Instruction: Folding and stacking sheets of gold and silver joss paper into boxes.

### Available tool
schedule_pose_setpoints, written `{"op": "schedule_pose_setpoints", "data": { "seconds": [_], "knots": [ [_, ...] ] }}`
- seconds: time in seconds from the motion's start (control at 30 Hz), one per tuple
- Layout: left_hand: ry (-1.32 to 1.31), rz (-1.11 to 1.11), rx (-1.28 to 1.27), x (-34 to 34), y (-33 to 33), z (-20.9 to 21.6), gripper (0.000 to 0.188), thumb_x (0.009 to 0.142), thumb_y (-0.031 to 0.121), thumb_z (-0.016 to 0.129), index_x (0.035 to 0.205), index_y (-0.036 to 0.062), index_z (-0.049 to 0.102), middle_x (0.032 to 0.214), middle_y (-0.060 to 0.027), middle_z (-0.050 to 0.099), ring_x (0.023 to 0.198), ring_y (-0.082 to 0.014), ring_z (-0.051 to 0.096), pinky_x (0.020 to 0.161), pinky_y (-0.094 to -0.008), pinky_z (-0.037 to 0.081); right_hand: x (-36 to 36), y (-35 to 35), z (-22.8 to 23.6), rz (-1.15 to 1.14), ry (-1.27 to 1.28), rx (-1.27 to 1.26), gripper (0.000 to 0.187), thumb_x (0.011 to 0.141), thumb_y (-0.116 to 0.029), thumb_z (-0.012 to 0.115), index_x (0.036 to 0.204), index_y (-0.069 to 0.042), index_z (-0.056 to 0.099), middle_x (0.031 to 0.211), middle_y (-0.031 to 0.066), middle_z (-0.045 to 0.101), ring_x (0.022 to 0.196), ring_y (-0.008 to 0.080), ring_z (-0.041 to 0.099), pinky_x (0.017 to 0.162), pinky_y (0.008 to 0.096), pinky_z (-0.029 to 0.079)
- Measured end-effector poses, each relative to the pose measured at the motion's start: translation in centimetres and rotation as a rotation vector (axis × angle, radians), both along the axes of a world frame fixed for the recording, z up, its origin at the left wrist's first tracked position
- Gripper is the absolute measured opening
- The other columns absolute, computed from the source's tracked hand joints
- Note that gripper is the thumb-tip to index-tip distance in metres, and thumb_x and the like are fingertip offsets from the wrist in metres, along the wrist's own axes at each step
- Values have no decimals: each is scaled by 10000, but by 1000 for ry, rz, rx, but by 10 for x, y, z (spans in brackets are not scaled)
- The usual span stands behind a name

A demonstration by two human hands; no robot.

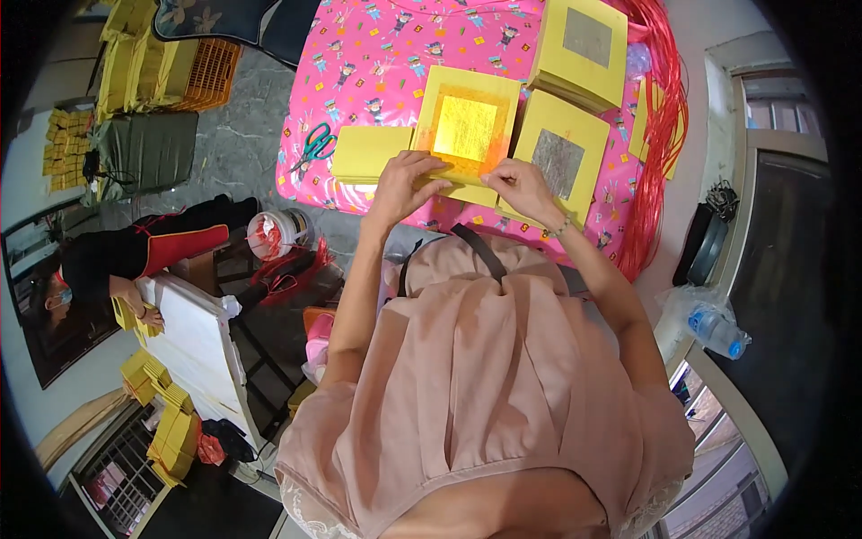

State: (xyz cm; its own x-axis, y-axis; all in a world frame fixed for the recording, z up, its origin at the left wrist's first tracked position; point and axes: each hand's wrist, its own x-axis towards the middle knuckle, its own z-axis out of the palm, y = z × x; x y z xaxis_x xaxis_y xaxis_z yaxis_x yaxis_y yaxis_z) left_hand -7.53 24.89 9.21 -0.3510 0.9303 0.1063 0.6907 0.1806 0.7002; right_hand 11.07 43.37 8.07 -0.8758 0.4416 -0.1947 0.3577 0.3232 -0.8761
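A yellow paper sheet with an orange border and a shiny gold square [467, 128] lies before me on a stack of yellow paper. At its lower left edge rests my left hand [406, 187], fingers laid on the paper and thumb held apart from them. My right hand [528, 190] pinches the sheet's lower right corner between thumb and fingers. Beside my right hand is a stack of yellow sheets with a silver square [555, 162]; a taller similar stack [579, 49] stands behind it. Left of the gold sheet sits a plain yellow stack [370, 153].
Green-handled scissors [316, 144] lie at the left of the pink patterned tablecloth [359, 54]. Red strings [660, 153] hang over the right edge. At left, another person's hand [151, 318] touches yellow paper by a white table [193, 337]. A bucket [278, 235] stands on the floor.
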Motion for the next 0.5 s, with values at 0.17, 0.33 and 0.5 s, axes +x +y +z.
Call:
{"op": "schedule_pose_setpoints", "data": {
  "seconds": [0.17,0.33,0.5],
  "knots": [
    [-8,-12,-12,0,0,-4,323,826,308,771,1046,71,749,1067,-139,698,1035,-324,628,905,-427,496,0,3,-8,7,-14,21,294,872,-284,710,772,-7,710,681,99,618,613,237,607,577,363,447],
    [-17,-5,-16,1,3,5,342,796,302,801,1037,65,751,1060,-138,703,1018,-321,633,898,-417,507,-1,3,-3,8,-22,14,292,863,-284,716,760,-11,712,664,97,612,609,239,606,578,370,447],
    [-24,7,-32,-1,7,9,347,778,295,816,1019,54,751,1015,-129,713,982,-317,643,871,-402,519,-3,3,-5,3,17,31,278,860,-275,717,768,-12,717,663,91,617,597,239,605,575,366,452]
  ]
}}
